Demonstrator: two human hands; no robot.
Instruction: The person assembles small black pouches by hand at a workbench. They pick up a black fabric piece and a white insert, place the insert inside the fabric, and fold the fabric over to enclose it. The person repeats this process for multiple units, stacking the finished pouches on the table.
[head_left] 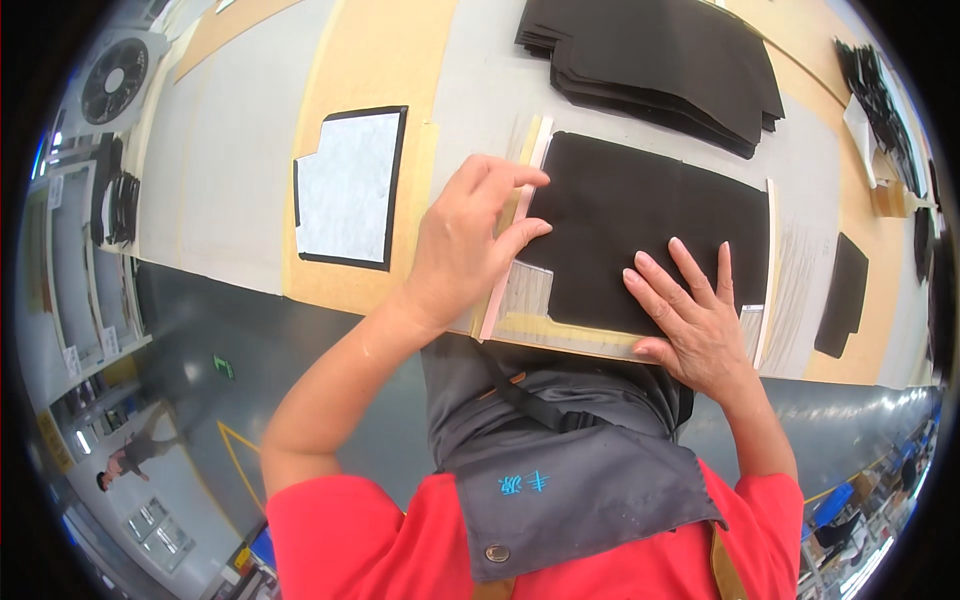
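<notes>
On the worktop [230, 180], a black panel [620, 200]
My left hand [463, 243], thumb and finger parted, is at its left edge; my right hand [699, 328] lies spread on it.

Black cut panel [650, 225] flat on bench [230, 150], between two pale strips [767, 270]. Left hand [465, 235]: thumb and forefinger spread apart at panel's left edge. Right hand [700, 325]: fingers fanned over its lower right. Stack of black panels [650, 65] beyond; white, black-edged piece [348, 185] to left; smaller black piece [843, 295] to right.
</notes>
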